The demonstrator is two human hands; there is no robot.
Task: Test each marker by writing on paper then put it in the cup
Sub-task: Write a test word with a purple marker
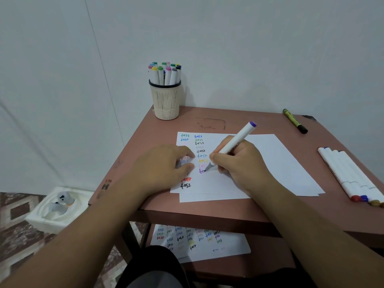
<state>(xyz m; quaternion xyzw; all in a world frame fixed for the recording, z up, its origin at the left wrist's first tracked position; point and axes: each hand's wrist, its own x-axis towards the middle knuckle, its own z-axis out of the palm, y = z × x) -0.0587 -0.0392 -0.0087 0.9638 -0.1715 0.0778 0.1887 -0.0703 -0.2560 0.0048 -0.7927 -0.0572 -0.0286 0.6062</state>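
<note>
My right hand point(239, 165) grips a white marker point(239, 138) with a purple end cap, its grey tip touching the white paper point(270, 163) where purple letters "te" are forming. Two columns of coloured "test" words run down the sheet's left side. My left hand point(164, 165) rests on the paper's left part with fingers curled around something small I cannot make out. A beige mesh cup point(166, 100) holding several capped markers stands at the table's far left corner. Several white markers point(351, 175) lie side by side at the right edge.
A yellow-and-black marker point(295, 121) lies at the far right of the reddish-brown table point(207, 208). A written-on sheet point(199, 240) lies on the lower shelf. A white foam tray point(56, 206) with small grey objects sits on the floor to the left. A wall stands close behind.
</note>
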